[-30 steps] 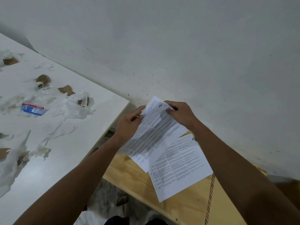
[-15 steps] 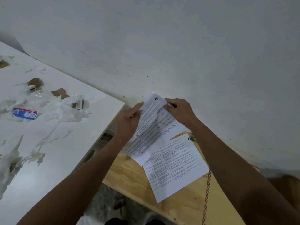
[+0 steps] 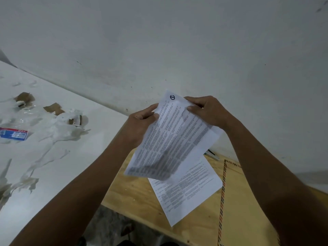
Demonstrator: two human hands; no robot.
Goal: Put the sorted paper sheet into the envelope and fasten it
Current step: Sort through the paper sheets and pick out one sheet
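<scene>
I hold a printed paper sheet [image 3: 170, 139] up in the air above the wooden table [image 3: 138, 197]. My left hand [image 3: 140, 123] grips its upper left edge. My right hand [image 3: 207, 110] pinches its top right corner. The sheet's lower edge is blurred. A second printed sheet [image 3: 188, 190] lies flat on the wood below it. A brown envelope [image 3: 243, 206] with a striped border lies on the wood at the right, partly under my right forearm.
A white table [image 3: 67, 167] at the left carries torn white scraps, brown cardboard bits [image 3: 55, 108] and a blue and red packet [image 3: 14, 134]. A white wall [image 3: 177, 41] rises behind. A pen-like object [image 3: 212, 154] lies by the wall.
The held sheet has lifted and its lower end swung up off the flat sheet. Both hands rose slightly while keeping their hold.
</scene>
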